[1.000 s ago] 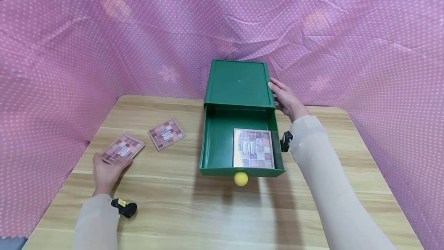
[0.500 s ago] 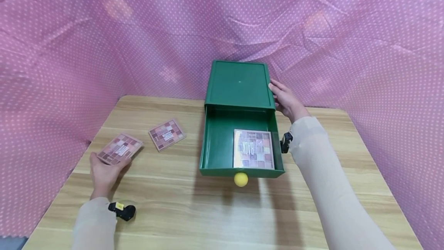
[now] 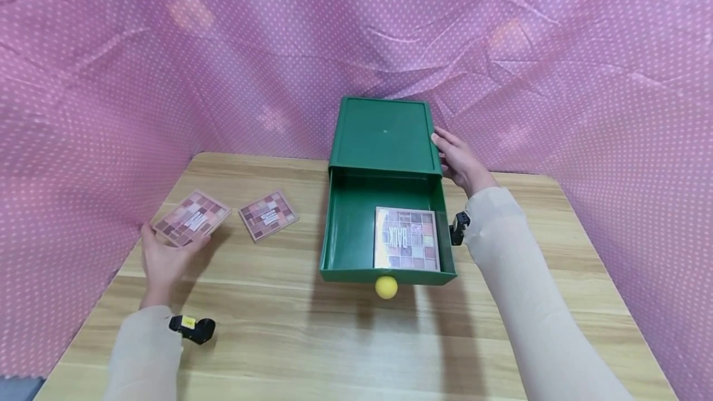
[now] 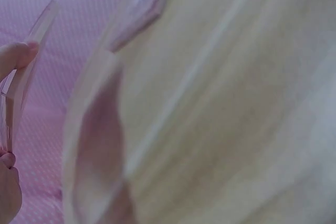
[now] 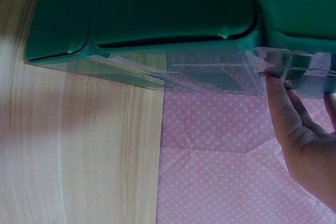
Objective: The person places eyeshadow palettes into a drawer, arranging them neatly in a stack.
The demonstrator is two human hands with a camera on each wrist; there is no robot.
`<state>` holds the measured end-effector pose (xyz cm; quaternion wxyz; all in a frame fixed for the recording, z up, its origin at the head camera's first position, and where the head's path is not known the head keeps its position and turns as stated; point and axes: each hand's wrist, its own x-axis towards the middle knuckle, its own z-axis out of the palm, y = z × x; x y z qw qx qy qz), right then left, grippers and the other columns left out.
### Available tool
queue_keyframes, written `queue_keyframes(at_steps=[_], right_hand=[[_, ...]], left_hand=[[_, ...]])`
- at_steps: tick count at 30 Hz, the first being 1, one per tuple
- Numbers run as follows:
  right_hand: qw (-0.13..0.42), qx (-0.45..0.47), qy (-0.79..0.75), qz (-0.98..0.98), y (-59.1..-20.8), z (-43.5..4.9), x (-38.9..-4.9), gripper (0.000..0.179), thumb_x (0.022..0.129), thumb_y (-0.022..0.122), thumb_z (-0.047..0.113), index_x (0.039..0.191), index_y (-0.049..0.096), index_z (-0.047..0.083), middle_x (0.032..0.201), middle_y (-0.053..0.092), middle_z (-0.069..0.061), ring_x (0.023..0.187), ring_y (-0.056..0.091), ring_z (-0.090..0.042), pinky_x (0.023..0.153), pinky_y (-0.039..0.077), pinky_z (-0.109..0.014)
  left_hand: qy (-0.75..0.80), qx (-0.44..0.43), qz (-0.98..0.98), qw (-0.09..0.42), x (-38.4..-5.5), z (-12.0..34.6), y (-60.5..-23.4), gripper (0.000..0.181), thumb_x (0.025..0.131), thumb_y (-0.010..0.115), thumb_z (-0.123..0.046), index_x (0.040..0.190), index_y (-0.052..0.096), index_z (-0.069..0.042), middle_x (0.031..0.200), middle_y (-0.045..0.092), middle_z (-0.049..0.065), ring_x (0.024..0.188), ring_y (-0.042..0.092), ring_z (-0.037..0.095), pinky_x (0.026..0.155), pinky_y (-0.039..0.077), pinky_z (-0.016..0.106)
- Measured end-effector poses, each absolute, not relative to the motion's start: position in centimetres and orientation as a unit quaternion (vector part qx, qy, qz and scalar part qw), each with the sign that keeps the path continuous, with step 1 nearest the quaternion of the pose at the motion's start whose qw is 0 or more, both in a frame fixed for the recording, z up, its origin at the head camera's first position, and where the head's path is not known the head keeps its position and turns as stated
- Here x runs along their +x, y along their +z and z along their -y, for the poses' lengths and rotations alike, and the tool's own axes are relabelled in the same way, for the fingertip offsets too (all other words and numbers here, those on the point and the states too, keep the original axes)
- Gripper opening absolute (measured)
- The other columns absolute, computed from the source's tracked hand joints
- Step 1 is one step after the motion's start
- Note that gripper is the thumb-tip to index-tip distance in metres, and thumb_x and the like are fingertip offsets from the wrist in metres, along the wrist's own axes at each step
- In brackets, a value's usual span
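My left hand [image 3: 166, 262] pinches an eyeshadow palette [image 3: 194, 218] by its edges, tilted and raised off the table at the left. In the left wrist view, the thumb and a fingertip grip this palette [image 4: 44, 24] at its opposite edges. A second eyeshadow palette [image 3: 269, 215] lies flat to its right. With fingers extended, my right hand [image 3: 459, 163] rests against the right side of a green drawer box [image 3: 384, 135]. Its drawer [image 3: 351, 234] is pulled out toward me, and another palette [image 3: 406, 239] marked "BACK" lies in its right part.
A yellow ball knob [image 3: 387, 288] sticks out from the drawer front. The wooden table [image 3: 278, 339] is bounded by a pink dotted cloth [image 3: 267, 48] behind and at both sides. Clear plastic [image 5: 210, 72] shows along the box in the right wrist view.
The left hand has lifted the palette off the table and moved it slightly away from me, tilting it. The right hand, box and drawer have stayed in place.
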<state>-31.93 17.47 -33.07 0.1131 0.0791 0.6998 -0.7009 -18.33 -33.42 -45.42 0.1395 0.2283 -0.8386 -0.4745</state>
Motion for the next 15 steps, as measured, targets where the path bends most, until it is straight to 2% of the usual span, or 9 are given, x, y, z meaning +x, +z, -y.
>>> queue_keyframes(at_steps=[3,7,11,14,15], right_hand=[[0.115,0.076,-0.703,-0.698,-33.1,-17.5,-31.9,0.051,0.086,0.046,0.039,0.134,0.03,0.031,0.1,0.05,-0.006,0.077,0.055,-0.012,0.065,0.049,-0.024],[0.116,0.073,-0.708,-0.693,-33.0,-17.4,-32.0,0.051,0.086,0.046,0.038,0.134,0.031,0.029,0.096,0.051,-0.005,0.073,0.055,-0.011,0.065,0.049,-0.024],[0.117,0.074,-0.708,-0.692,-33.1,-17.5,-32.0,0.051,0.086,0.046,0.038,0.134,0.031,0.029,0.092,0.052,-0.004,0.07,0.055,-0.01,0.061,0.049,-0.023],[0.118,0.075,-0.709,-0.692,-33.1,-17.5,-32.0,0.05,0.087,0.046,0.038,0.134,0.031,0.029,0.089,0.053,-0.004,0.067,0.054,-0.011,0.057,0.048,-0.021],[0.119,0.075,-0.709,-0.691,-33.0,-17.5,-32.0,0.05,0.087,0.046,0.038,0.134,0.031,0.029,0.089,0.053,-0.004,0.067,0.054,-0.011,0.057,0.047,-0.021]], left_hand=[[-0.462,0.219,0.847,0.144,-18.7,33.2,-44.7,0.118,0.06,0.075,-0.043,0.138,-0.009,-0.014,0.142,0.001,0.014,0.126,0.004,0.032,0.1,0.006,0.048],[-0.464,0.2,0.843,0.184,-20.1,34.1,-45.7,0.116,0.056,0.078,-0.04,0.139,-0.001,-0.018,0.141,0.01,0.013,0.126,0.01,0.031,0.1,0.008,0.048],[-0.455,0.145,0.846,0.237,-22.3,36.4,-48.6,0.112,0.052,0.081,-0.038,0.137,0.009,-0.027,0.14,0.018,0.006,0.126,0.014,0.022,0.101,0.008,0.043],[-0.45,0.117,0.847,0.259,-23.1,36.9,-49.0,0.109,0.051,0.082,-0.035,0.135,0.013,-0.029,0.139,0.02,0.001,0.126,0.014,0.017,0.102,0.008,0.04],[-0.453,0.118,0.846,0.254,-22.6,36.1,-47.9,0.109,0.052,0.082,-0.033,0.136,0.013,-0.028,0.139,0.02,0.001,0.126,0.014,0.016,0.102,0.008,0.039]])
